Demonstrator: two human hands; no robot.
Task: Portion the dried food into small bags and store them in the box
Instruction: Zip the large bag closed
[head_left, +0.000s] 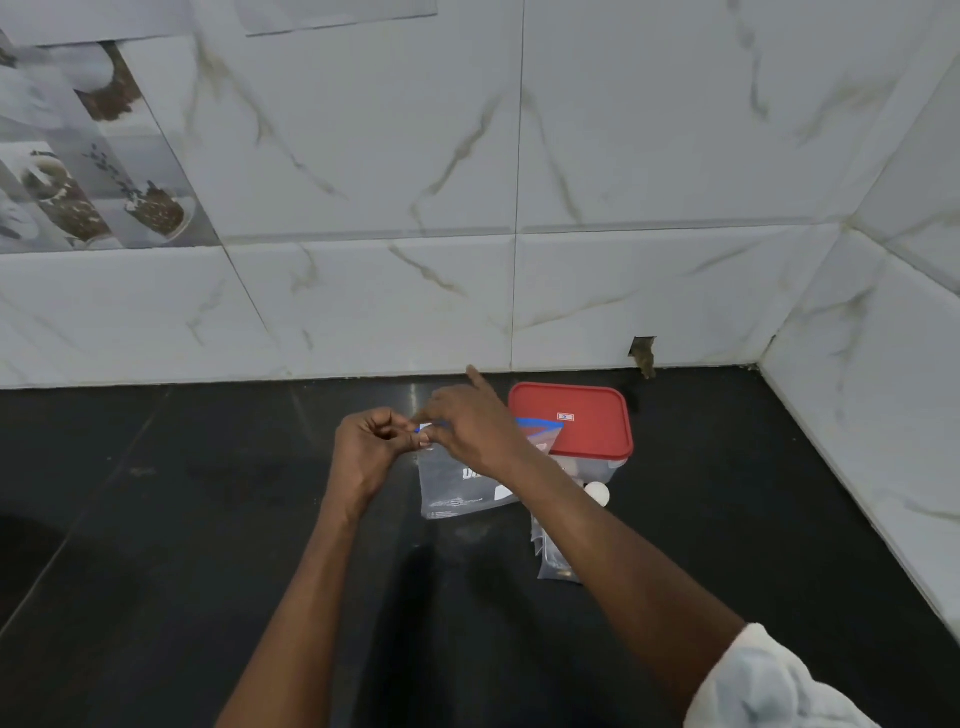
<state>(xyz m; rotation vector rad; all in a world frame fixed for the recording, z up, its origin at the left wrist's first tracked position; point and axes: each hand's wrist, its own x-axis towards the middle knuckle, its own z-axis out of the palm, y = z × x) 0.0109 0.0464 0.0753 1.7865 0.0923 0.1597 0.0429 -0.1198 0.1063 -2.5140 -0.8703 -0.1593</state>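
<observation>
Clear plastic bag (457, 486), rounded red-lidded box (576, 423), glossy black counter (156, 519)

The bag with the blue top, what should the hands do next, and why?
Probably pull the top of the bag apart to open it: the left hand and right hand both pinch its blue edge, and it looks empty.
</observation>
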